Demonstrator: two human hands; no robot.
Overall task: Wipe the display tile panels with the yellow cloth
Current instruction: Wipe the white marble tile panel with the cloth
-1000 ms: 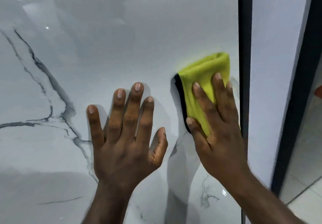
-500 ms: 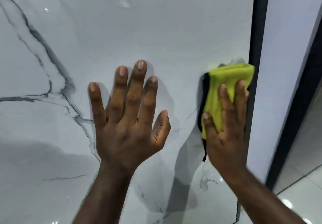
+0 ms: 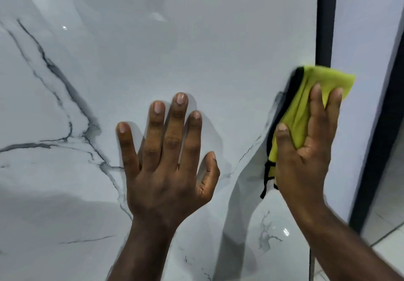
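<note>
A glossy white marble-look tile panel [image 3: 196,47] with dark grey veins fills most of the view. My left hand [image 3: 166,162] lies flat on it with fingers spread, holding nothing. My right hand [image 3: 306,149] presses a folded yellow cloth [image 3: 306,97] with a black edge against the panel's right edge. The cloth overlaps the black vertical strip [image 3: 325,18] and reaches onto the plain white panel [image 3: 363,29] beside it. A black loop of the cloth hangs below my right palm.
Right of the plain white panel runs a second black frame edge [image 3: 380,140]. Beyond it, light floor tiles [image 3: 389,226] show at the lower right. Ceiling lights reflect in the marble panel's surface.
My right hand has slid the cloth rightward, from the marble panel's surface to over the black strip and onto the neighbouring panel. My left hand has stayed flat on the panel.
</note>
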